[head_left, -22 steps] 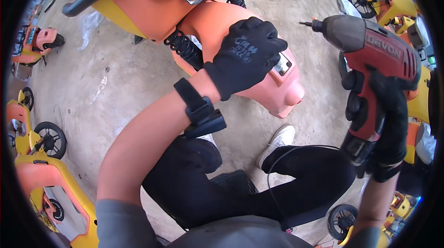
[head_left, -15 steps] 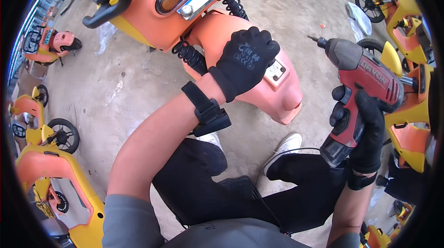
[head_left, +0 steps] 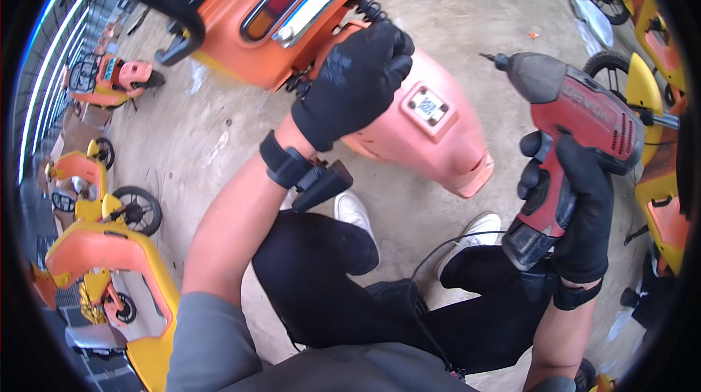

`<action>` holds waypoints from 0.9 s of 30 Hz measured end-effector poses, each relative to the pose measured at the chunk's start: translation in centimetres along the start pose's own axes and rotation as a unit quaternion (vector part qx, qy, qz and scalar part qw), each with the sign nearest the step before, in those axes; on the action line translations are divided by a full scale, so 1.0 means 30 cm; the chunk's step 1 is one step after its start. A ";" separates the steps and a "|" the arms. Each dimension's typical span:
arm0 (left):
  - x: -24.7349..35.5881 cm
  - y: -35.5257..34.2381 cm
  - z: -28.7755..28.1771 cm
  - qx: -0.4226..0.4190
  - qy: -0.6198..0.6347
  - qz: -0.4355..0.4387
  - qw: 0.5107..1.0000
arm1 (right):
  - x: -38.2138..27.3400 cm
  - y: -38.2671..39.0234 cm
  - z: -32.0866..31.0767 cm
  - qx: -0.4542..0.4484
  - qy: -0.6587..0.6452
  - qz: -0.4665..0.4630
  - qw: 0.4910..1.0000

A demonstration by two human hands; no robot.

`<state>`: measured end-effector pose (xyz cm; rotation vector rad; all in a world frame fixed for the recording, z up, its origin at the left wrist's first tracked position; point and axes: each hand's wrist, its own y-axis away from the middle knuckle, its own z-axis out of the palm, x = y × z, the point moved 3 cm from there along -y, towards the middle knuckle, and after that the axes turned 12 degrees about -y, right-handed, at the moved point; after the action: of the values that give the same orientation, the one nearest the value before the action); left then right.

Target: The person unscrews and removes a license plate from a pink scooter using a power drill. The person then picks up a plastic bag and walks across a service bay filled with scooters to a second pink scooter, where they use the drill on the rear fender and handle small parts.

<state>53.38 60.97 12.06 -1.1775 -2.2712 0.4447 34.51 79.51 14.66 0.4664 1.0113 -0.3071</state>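
the left hand (head_left: 354,86) is nearer, fingers curled over the upper end of the pink fender (head_left: 458,147); whether they pinch anything is unclear. the fender's long axis runs down-right from them, past its small plate (head_left: 428,107). the right hand (head_left: 586,198) grips a red driver (head_left: 595,123), well apart.

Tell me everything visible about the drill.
The drill is pistol-shaped, with a red, plastic-looking body, dark grey nose, side vents and a dark battery below its handle. The gloved right hand grips the handle, right of the pink fender. The thin bit points left and slightly up in the picture, touching nothing. Whether it is running cannot be told.
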 end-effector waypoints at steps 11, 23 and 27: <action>-0.223 0.587 -0.378 -0.140 -0.054 -0.150 0.977 | 0.012 -0.007 -0.058 -0.017 0.101 -0.035 0.994; -0.337 1.522 -0.208 -0.266 -0.025 -0.550 0.791 | 0.045 -0.012 0.008 -0.019 0.120 -0.030 0.992; -0.340 1.469 -0.257 -0.172 -0.067 -0.489 0.853 | 0.068 0.004 0.047 -0.021 0.071 0.002 0.997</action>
<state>91.33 77.76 -7.54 0.0123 -2.7660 -0.3014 36.63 78.83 13.56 0.4579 1.1530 -0.2508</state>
